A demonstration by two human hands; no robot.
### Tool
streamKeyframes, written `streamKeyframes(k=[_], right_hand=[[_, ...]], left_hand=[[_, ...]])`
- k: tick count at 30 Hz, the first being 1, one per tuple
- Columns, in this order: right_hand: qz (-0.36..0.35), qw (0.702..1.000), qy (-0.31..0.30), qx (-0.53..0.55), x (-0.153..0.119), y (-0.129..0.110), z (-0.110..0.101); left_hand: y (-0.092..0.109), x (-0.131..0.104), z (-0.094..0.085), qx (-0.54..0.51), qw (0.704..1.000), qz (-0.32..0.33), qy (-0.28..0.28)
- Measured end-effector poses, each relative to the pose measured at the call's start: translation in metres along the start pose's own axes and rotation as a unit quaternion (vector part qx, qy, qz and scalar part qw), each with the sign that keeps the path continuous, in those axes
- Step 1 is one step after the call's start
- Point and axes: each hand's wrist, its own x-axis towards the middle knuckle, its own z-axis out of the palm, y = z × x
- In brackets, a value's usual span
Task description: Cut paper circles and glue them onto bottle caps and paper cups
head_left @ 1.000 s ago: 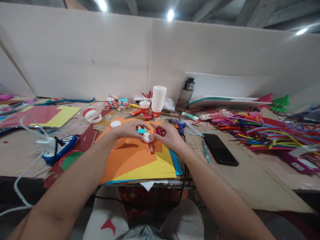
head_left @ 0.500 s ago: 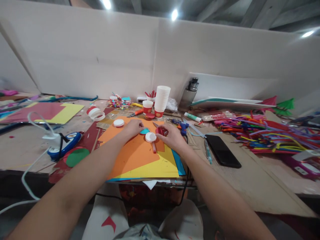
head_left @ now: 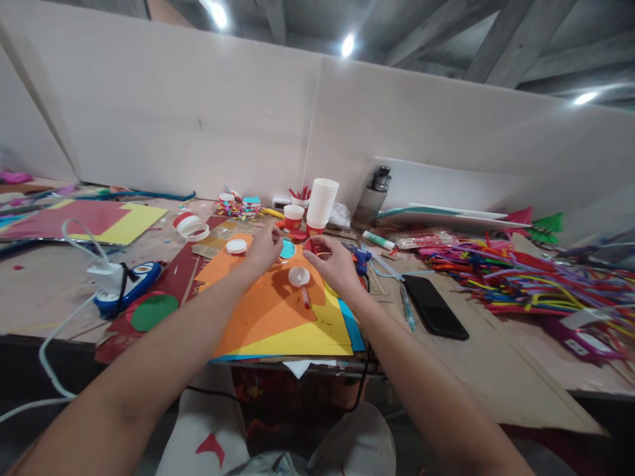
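My left hand (head_left: pixel 266 250) is closed in a pinch just left of a round blue disc (head_left: pixel 286 249) with a pale rim; what its fingertips hold, if anything, is hidden. In my right hand (head_left: pixel 333 263) a round red piece (head_left: pixel 310 247) is gripped between thumb and fingers, partly covered by them. Below the hands, a small white cup piece (head_left: pixel 298 276) lies on orange paper (head_left: pixel 262 311), touching a short red stick (head_left: pixel 306 297). A white round piece with a red side (head_left: pixel 237 246) rests left of my left hand.
Behind stand a stack of white paper cups (head_left: pixel 322 201) and a red-and-white cup (head_left: pixel 294 215). To the right are a blue glue gun (head_left: pixel 362 259), a pen (head_left: pixel 407 306), a black phone (head_left: pixel 434 307) and colourful pipe cleaners (head_left: pixel 520 277). A blue power strip (head_left: pixel 126 291) with cables sits left.
My left hand has lifted off the blue disc, which now shows more fully. My right hand has moved slightly up and away with the red piece. The view has shifted a little.
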Motion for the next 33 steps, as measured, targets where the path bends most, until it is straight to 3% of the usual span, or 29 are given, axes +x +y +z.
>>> streamKeyframes(k=[3, 5, 9, 13, 17, 22, 25, 28, 33], right_hand=[[0.026, 1.000, -0.015, -0.008, 0.005, -0.008, 0.003], [0.029, 0.997, -0.028, -0.073, 0.007, -0.006, 0.004], [0.022, 0.965, -0.078, -0.248, 0.009, 0.012, 0.006], [0.002, 0.946, -0.138, -0.294, 0.005, 0.020, 0.005], [-0.079, 0.940, -0.181, -0.278, -0.004, 0.012, 0.004], [-0.102, 0.927, -0.239, -0.271, -0.014, 0.007, 0.011], [-0.102, 0.949, -0.197, -0.224, -0.012, 0.006, 0.012], [-0.107, 0.978, -0.089, -0.155, -0.008, 0.002, 0.006], [-0.132, 0.990, 0.008, -0.040, -0.007, -0.006, -0.003]], left_hand=[[0.000, -0.001, 0.000, -0.095, 0.994, -0.049, -0.013], [0.000, -0.001, -0.002, -0.155, 0.985, -0.074, -0.018], [0.004, -0.001, -0.006, -0.262, 0.956, -0.129, -0.024], [0.009, -0.001, -0.008, -0.315, 0.930, -0.186, -0.030], [0.012, -0.002, -0.009, -0.335, 0.921, -0.188, -0.063], [0.010, -0.002, -0.007, -0.337, 0.924, -0.144, -0.105], [0.008, -0.002, -0.005, -0.394, 0.905, -0.123, -0.106], [0.009, -0.002, -0.005, -0.446, 0.879, -0.120, -0.118], [0.021, -0.012, -0.003, -0.497, 0.845, -0.094, -0.176]])
